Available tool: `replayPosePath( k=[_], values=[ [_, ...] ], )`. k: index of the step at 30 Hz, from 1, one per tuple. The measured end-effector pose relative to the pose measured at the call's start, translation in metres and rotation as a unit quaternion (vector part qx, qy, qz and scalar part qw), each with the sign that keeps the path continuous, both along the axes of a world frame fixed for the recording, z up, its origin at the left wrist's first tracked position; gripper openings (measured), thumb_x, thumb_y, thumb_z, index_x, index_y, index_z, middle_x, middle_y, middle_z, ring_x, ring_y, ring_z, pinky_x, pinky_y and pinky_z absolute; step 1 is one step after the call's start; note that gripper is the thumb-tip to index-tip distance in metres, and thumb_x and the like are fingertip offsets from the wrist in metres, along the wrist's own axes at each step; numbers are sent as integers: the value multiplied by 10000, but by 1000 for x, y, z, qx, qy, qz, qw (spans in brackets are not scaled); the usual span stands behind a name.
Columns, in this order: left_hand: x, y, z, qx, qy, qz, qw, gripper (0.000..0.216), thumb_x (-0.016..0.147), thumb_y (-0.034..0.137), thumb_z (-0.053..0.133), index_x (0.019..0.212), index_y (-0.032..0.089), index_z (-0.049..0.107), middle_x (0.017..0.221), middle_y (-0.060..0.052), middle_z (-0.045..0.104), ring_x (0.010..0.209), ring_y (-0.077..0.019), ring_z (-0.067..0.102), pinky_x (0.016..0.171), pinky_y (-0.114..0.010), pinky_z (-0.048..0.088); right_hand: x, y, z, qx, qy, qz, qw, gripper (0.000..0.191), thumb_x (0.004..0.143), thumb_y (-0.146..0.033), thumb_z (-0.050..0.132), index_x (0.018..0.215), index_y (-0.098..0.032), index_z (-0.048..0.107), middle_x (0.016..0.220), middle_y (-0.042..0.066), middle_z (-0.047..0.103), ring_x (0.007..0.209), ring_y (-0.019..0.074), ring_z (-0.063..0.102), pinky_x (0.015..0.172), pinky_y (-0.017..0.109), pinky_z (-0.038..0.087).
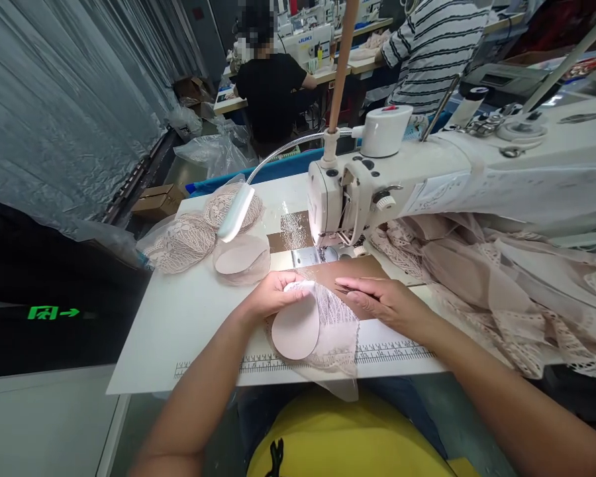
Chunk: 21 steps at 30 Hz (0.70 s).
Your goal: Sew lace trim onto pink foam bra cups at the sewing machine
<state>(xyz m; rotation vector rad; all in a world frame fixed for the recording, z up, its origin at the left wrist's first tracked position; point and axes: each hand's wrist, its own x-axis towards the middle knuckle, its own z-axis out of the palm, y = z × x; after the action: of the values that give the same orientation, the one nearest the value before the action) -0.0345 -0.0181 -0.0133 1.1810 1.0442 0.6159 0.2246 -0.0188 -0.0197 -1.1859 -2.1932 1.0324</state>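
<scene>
My left hand is closed in a pinch on the top edge of a pale pink bra cup pad, which lies on a piece of beige lace in front of the sewing machine. My right hand rests on the lace's right edge with fingers pressed together, holding small metal snips against the fabric. The white sewing machine head and its needle area stand just beyond both hands.
A stack of lace cups and another pad lie at the left of the white table. A lamp hangs over them. Heaped lace fabric fills the right. A ruler strip runs along the front edge. Two people work behind.
</scene>
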Motion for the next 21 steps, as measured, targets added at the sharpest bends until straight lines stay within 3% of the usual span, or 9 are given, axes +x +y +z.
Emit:
replayPosePath(
  k=[4, 11, 18, 21],
  values=[
    [2, -2, -1, -1, -35, -10, 999, 319, 754, 399, 719, 922, 128, 710, 838, -57, 669, 731, -127, 564, 675, -227, 430, -15, 7, 4, -8, 15, 16, 1000, 425, 896, -474, 476, 1193, -216, 636, 1186, 54, 659, 1108, 253, 590, 955, 385, 457],
    [2, -1, -2, 33, -59, -54, 996, 289, 787, 381, 689, 931, 134, 734, 790, -41, 665, 689, -111, 525, 634, -216, 383, -34, 9, 20, -39, 50, 53, 997, 318, 896, -424, 502, 1100, -229, 650, 1058, 27, 691, 973, 207, 624, 841, 318, 477],
    [1, -1, 1, 32, -57, -68, 996, 314, 786, 404, 682, 762, 92, 707, 591, 21, 502, 551, -66, 370, 515, -210, 274, -40, 11, 14, -38, 65, 57, 996, 270, 898, -384, 498, 1031, -230, 675, 1001, 25, 696, 903, 191, 625, 792, 302, 472],
    [1, -1, 1, 20, -57, -70, 996, 301, 794, 392, 678, 830, 96, 717, 650, -2, 572, 586, -79, 437, 556, -209, 339, -39, 11, 10, -43, 70, 40, 996, 265, 894, -385, 505, 1005, -228, 687, 977, 27, 700, 902, 192, 625, 794, 302, 470]
  ],
)
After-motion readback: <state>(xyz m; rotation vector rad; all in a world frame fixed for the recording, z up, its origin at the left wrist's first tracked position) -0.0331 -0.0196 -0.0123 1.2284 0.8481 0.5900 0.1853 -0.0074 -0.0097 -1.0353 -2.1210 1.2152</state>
